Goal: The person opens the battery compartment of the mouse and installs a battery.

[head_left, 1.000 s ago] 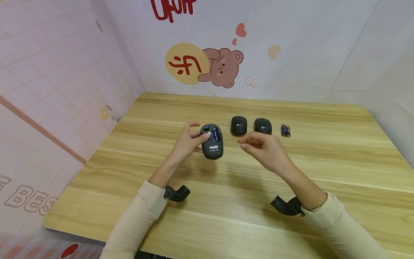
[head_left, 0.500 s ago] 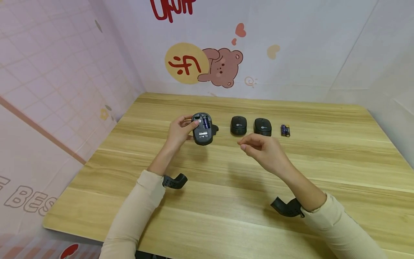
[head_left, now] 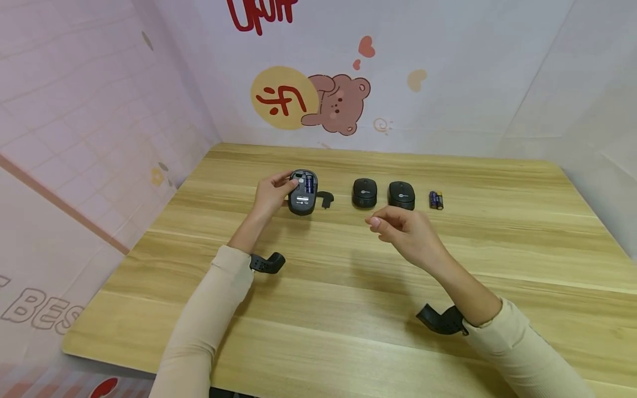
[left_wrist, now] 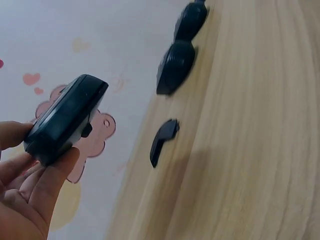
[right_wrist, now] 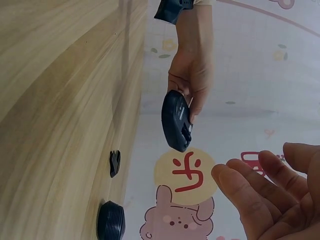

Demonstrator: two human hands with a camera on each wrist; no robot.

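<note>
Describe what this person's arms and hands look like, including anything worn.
The cream, close-fitting fabric left sleeve and matching right sleeve end short of the hands. At each sleeve's end sits a black, bent mount with small holes. The bare left hand and right hand show no gloves or rings.

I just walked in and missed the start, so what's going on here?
A person's left hand holds a computer mouse with its underside toward the head camera, at least one battery visible inside. A small black cover lies on the wooden table. The right hand is raised, with nothing visible in it. Two more mice and two loose batteries sit on the table.
</note>
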